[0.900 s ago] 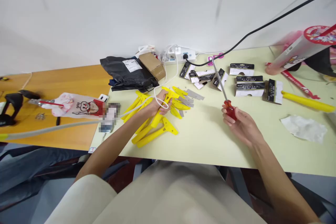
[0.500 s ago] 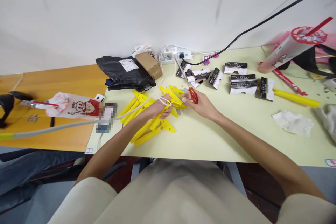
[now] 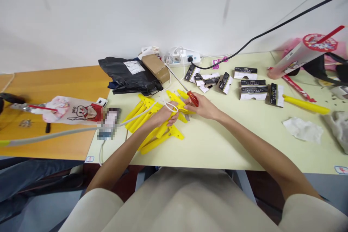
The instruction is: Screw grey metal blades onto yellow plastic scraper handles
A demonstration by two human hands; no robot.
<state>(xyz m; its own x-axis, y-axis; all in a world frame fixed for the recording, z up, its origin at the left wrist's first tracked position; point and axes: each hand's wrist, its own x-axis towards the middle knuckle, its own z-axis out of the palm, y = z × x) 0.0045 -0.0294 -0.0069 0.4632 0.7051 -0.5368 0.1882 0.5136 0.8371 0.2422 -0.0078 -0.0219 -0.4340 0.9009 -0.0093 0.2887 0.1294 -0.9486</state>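
Observation:
My left hand [image 3: 164, 114] is closed around a yellow plastic scraper [image 3: 174, 97] with a broad head, above the pile. A white cable loop [image 3: 170, 106] crosses in front of it and hides part of the grip. My right hand [image 3: 203, 106] is closed on a screwdriver [image 3: 193, 99] with a red handle; its metal shaft points up and to the left, away from the scraper. The fingertips of my right hand are close to the scraper head, but I cannot tell whether they touch it. More yellow scrapers [image 3: 156, 144] lie beneath and beside my left hand.
Small black-and-white boxes [image 3: 253, 92] lie at the back right, near a tall cup [image 3: 296, 56]. A black plastic parcel [image 3: 127, 76], brown carton [image 3: 156, 67] and power strip [image 3: 181, 59] sit by the wall. Crumpled tissue [image 3: 303, 129] lies right; a grey cable [image 3: 54, 134] runs in from the left.
The screwdriver has tilted, its tip swinging left toward the carton, and my right hand has moved slightly left. My left hand keeps hold of the scraper. The view has shifted slightly.

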